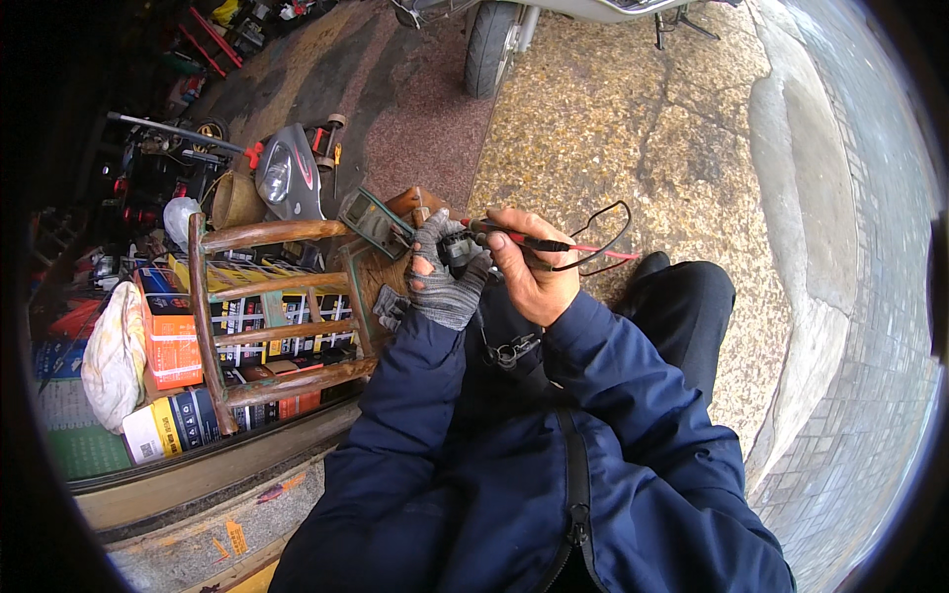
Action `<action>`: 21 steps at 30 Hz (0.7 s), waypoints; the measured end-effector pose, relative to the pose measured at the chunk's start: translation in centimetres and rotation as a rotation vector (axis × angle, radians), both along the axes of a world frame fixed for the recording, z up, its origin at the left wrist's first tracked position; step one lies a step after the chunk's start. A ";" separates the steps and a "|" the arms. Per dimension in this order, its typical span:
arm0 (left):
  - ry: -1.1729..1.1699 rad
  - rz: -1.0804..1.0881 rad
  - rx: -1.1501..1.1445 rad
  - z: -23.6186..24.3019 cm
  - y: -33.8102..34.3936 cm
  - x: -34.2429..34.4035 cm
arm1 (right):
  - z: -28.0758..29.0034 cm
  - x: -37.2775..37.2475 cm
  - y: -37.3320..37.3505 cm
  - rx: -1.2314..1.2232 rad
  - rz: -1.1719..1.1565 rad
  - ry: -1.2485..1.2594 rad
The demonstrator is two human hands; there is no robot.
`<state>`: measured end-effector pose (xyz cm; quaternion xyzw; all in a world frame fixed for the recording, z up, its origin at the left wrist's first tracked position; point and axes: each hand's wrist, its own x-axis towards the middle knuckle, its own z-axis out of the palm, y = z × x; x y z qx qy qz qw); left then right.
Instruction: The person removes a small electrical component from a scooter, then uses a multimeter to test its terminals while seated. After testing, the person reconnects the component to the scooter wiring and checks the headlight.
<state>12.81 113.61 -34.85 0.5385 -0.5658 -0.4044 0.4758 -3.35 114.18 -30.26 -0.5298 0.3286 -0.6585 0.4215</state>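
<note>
My left hand, in a grey knit glove with bare fingertips, is closed around a small dark part; its exact kind is hard to make out. My bare right hand pinches a pair of test probes, one black and one red, like pens. Their tips point left at the part, but whether they touch it is hidden. Black and red leads loop out to the right of that hand. Just beyond my left hand, a multimeter lies tilted on a wooden chair.
Left of me are stacked boxes and a white cloth. Farther off stand a headlight fairing and a bucket. A motorcycle wheel is at the top. Keys hang at my front.
</note>
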 end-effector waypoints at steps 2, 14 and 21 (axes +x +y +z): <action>0.019 0.016 -0.040 -0.1 0.2 -0.3 | -0.1 0.0 0.1 -0.026 -0.041 0.047; -0.061 -0.004 -0.003 1.4 0.3 -0.6 | -0.4 0.3 0.5 0.186 0.053 -0.143; 0.455 0.012 0.185 1.6 -0.3 -1.4 | 0.5 0.3 -0.2 0.041 -0.028 0.046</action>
